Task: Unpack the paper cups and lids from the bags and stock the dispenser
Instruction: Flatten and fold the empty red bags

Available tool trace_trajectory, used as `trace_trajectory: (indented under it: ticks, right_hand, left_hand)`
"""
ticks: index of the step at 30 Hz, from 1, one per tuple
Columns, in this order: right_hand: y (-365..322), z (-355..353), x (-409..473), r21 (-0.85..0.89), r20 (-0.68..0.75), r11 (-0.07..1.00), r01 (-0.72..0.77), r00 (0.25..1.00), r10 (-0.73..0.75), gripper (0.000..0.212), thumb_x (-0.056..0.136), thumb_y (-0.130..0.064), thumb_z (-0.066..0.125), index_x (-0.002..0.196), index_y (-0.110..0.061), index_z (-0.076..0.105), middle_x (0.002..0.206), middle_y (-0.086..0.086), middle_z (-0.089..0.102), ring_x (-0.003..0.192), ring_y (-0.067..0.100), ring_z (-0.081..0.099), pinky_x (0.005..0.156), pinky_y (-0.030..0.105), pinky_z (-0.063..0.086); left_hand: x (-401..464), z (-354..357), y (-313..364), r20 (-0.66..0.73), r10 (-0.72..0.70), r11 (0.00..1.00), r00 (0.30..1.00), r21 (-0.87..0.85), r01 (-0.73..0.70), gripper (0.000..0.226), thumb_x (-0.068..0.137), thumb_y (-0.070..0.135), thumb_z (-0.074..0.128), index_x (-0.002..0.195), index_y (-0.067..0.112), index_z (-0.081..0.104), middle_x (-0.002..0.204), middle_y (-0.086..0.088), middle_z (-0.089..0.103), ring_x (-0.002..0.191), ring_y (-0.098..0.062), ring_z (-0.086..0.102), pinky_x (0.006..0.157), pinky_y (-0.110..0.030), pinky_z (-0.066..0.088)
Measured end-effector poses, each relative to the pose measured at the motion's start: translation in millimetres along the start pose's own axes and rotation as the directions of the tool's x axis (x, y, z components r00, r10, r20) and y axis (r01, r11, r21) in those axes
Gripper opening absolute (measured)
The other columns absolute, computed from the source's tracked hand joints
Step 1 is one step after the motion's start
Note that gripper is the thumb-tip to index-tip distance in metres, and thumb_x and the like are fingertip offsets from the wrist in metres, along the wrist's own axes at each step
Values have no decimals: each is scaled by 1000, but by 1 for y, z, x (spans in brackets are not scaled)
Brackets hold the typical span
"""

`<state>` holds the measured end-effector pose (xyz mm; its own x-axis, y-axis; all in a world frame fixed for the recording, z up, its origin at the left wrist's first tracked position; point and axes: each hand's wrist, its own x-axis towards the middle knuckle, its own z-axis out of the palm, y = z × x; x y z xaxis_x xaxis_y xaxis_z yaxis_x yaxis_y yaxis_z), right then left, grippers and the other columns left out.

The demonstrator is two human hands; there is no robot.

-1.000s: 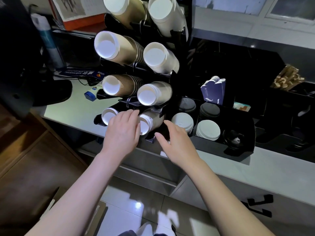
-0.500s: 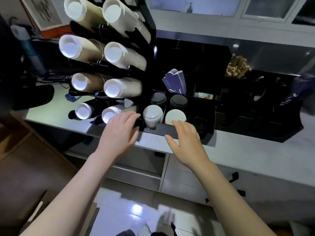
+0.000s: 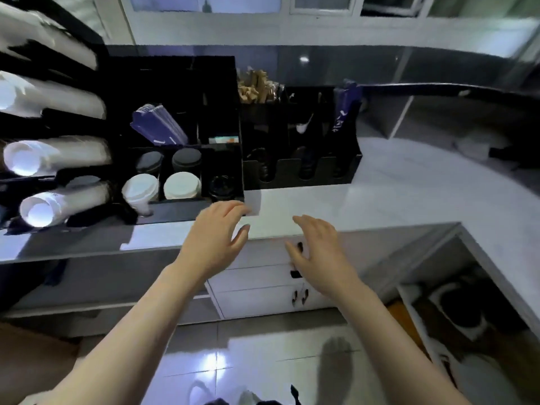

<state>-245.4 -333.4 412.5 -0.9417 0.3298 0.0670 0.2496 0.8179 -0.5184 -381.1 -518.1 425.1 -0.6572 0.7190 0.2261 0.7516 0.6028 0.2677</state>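
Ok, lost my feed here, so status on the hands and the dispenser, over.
Left hand open, empty, at counter edge. Right hand open, empty. Cup dispenser stocked at left, lids in tray. No bag visible; nothing in the way.

White counter, black condiment caddy, drawers below.

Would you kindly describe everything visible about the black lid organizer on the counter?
The black lid organizer looks like glossy plastic, divided into open compartments. Front compartments hold white lids, those behind hold dark lids, and an upper slot holds navy sleeves. It stands upright on the pale counter, beside the cup dispenser. Neither hand touches it.
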Motion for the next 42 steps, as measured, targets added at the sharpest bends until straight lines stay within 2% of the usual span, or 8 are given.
trace_trajectory:
  ticks: [6,12,20,24,27,33,39,42]
  right_hand:
    - [77,-41,-65,-34,-103,981,-192,977,188,59,100,-43,49,152,-22,32,150,-4,41,139,16,31,115,33,25]
    - [145,-82,-130,-20,-219,906,-422,886,408,61,99,-39,52,152,-16,32,151,0,40,140,18,28,116,27,18]
    - [216,-132,-215,122,-371,714,-689,636,677,61,98,-39,54,152,-21,31,150,-5,38,141,13,27,120,34,24]
    - [251,-157,-247,180,-425,611,-771,499,755,60,99,-36,52,152,-21,29,151,-3,36,140,14,25,118,32,22]
    - [281,-174,-263,228,-467,550,-803,405,786,59,98,-33,55,151,-19,33,149,-1,40,140,16,29,119,37,24]
    - [340,-212,-286,216,-592,454,-865,254,765,50,97,-19,54,147,-18,43,146,-1,48,137,19,36,117,41,28]
    - [386,-232,-293,69,-399,223,-972,178,900,67,97,-26,51,156,-29,21,164,0,17,151,27,10,123,44,9]
    - [404,-228,-286,93,-370,169,-981,124,921,55,93,-28,55,146,-26,40,154,2,37,144,26,27,119,44,20]
  left_hand:
    - [34,57,93,120,205,976,971,-100,-194,47,92,41,38,126,18,62,129,1,61,120,-21,53,101,-39,41]
    - [75,107,193,207,428,899,880,-196,-391,53,91,43,34,123,16,66,126,-2,63,117,-25,56,97,-38,41]
    - [110,157,341,249,697,711,673,-363,-602,51,94,43,34,128,17,61,131,-1,58,125,-21,50,107,-41,41]
    - [131,188,407,232,792,604,564,-434,-669,48,94,43,37,127,18,62,131,1,59,124,-18,50,104,-28,32]
    - [149,215,450,245,831,549,499,-502,-668,33,99,29,52,131,20,59,134,5,56,128,-14,44,104,-23,28]
    - [178,257,519,451,809,584,376,-548,-599,44,101,32,50,144,22,46,146,4,49,134,-15,41,108,-29,34]
    - [195,284,567,574,773,634,271,-706,-316,43,100,31,52,142,25,50,135,10,54,122,-8,55,102,-28,45]
    - [199,292,584,608,763,646,218,-733,-213,42,102,26,51,143,24,47,135,10,54,122,-9,53,93,-23,43]
